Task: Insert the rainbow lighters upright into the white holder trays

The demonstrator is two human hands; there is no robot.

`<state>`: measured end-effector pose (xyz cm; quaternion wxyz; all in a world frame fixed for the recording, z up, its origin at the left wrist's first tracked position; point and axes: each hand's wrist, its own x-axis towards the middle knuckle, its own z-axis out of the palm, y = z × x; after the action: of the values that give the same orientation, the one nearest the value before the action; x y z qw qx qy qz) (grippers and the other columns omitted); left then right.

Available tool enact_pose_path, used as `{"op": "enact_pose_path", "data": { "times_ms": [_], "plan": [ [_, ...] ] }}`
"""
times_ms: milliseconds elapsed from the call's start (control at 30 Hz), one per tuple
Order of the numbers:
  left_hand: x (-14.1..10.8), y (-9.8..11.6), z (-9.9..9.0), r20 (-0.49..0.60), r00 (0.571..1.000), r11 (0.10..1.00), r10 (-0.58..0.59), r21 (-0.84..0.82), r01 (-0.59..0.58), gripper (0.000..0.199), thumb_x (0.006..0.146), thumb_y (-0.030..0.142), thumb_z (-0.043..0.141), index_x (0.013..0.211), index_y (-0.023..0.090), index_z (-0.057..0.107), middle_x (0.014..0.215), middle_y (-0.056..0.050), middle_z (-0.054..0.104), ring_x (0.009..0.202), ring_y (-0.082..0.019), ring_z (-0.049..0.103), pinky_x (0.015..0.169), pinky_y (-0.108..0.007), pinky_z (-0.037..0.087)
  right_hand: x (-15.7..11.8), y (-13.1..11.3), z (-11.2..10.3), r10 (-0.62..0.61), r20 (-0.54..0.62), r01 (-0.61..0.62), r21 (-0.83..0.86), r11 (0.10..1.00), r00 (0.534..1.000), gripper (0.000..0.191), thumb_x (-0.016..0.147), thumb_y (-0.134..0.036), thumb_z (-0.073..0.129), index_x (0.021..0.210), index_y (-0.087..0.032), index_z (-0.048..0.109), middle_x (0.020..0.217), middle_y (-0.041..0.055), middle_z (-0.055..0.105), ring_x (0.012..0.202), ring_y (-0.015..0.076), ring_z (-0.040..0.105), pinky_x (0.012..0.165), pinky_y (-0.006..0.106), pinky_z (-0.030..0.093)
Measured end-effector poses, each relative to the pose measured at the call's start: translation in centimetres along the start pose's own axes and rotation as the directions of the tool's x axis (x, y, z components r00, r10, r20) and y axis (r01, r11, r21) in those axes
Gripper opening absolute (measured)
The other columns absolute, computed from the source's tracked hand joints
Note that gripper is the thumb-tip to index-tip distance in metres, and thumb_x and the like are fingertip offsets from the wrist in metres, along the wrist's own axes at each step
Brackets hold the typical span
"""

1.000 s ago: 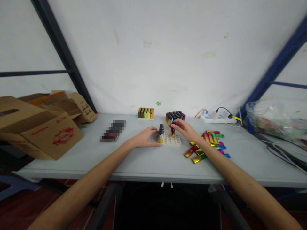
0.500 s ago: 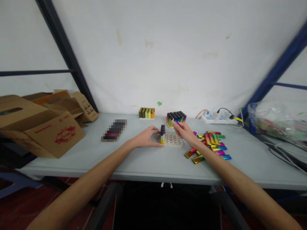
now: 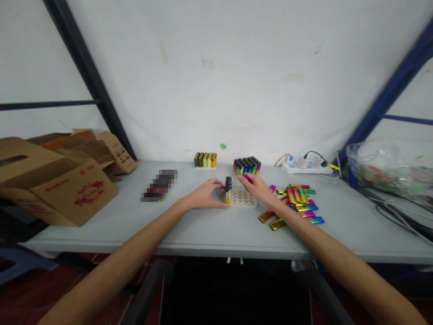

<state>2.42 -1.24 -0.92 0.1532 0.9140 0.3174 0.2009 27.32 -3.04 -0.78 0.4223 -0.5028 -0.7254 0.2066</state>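
Note:
A white tray (image 3: 244, 198) with rows of round holes lies on the table, with a row of upright black-topped lighters (image 3: 228, 193) along its left end. My left hand (image 3: 204, 194) curves around that end, its thumb at the front corner and its fingers behind, holding the tray. Above the tray's far right part is my right hand (image 3: 256, 186), closed on a lighter (image 3: 248, 178) whose magenta part shows; the rest is covered by the fingers. Close to my right forearm lies a loose pile of shiny multicoloured lighters (image 3: 297, 195).
Against the wall stand a block of rainbow lighters (image 3: 247, 166) and a smaller block of green-to-orange ones (image 3: 205, 160). A power strip (image 3: 306, 168) with cables sits at the back right, near clear plastic bags (image 3: 389, 167). Open cardboard boxes (image 3: 77, 194) fill the left end.
My right hand has turned slightly and shifted with its lighter, over the far side of the tray. The left hand keeps its place on the tray. The whole view has shifted a little.

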Motion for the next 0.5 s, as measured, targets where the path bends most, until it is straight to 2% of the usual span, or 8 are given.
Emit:
{"op": "enact_pose_path", "data": {
  "times_ms": [167, 233, 300, 400, 500],
  "plan": [
    [-0.03, 0.16, -0.12, 0.008, 1.000, 1.000, -0.014, -0.013, 0.014, 0.071, 0.073, 0.069, 0.078, 0.124, 0.020, 0.070, 0.128, -0.013, 0.064, 0.122, -0.034, 0.060, 0.110, -0.045, 0.045, 0.14, 0.41, -0.12, -0.132, 0.152, 0.132, 0.007, 0.991, 0.980, 0.040, 0.102, -0.056, 0.042, 0.087, -0.021, 0.053, 0.078, 0.0003, 0.058, 0.071, 0.0165, 0.052, 0.066, 0.028, 0.041],
    [-0.05, 0.14, -0.08, 0.005, 1.000, 1.000, -0.011, -0.011, 0.011, 0.072, 0.072, 0.068, 0.079, 0.124, 0.019, 0.070, 0.128, -0.013, 0.063, 0.122, -0.034, 0.059, 0.111, -0.045, 0.045, 0.13, 0.41, -0.04, -0.207, 0.144, 0.218, -0.066, 0.974, 0.968, 0.042, 0.104, -0.056, 0.041, 0.085, -0.021, 0.055, 0.083, 0.0033, 0.061, 0.077, 0.0181, 0.055, 0.072, 0.029, 0.042],
    [-0.09, 0.08, 0.00, 0.001, 1.000, 1.000, -0.015, -0.010, 0.015, 0.073, 0.071, 0.068, 0.080, 0.124, 0.019, 0.070, 0.129, -0.014, 0.062, 0.122, -0.035, 0.059, 0.111, -0.046, 0.045, 0.07, 0.26, 0.02, -0.246, 0.137, 0.265, -0.149, 0.953, 0.960, 0.045, 0.104, -0.056, 0.042, 0.080, -0.021, 0.055, 0.080, 0.0033, 0.061, 0.075, 0.0182, 0.054, 0.071, 0.029, 0.041],
    [-0.17, 0.00, 0.13, -0.002, 1.000, 1.000, -0.025, -0.014, 0.025, 0.074, 0.070, 0.067, 0.081, 0.124, 0.018, 0.069, 0.130, -0.014, 0.062, 0.123, -0.035, 0.059, 0.112, -0.047, 0.045, -0.10, 0.04, -0.01, -0.193, 0.153, 0.222, -0.207, 0.953, 0.969, 0.045, 0.105, -0.055, 0.043, 0.077, -0.021, 0.054, 0.069, 0.0001, 0.058, 0.061, 0.0160, 0.049, 0.062, 0.029, 0.036],
    [-0.21, -0.03, 0.25, 0.004, 1.000, 1.000, -0.025, -0.017, 0.025, 0.076, 0.069, 0.069, 0.081, 0.125, 0.018, 0.067, 0.132, -0.014, 0.060, 0.126, -0.035, 0.057, 0.113, -0.047, 0.044, -0.19, 0.08, -0.14, -0.163, 0.146, 0.194, -0.230, 0.954, 0.976, 0.042, 0.104, -0.052, 0.047, 0.077, -0.021, 0.055, 0.067, 0.0004, 0.060, 0.058, 0.0155, 0.049, 0.059, 0.028, 0.032]
  ]
}}
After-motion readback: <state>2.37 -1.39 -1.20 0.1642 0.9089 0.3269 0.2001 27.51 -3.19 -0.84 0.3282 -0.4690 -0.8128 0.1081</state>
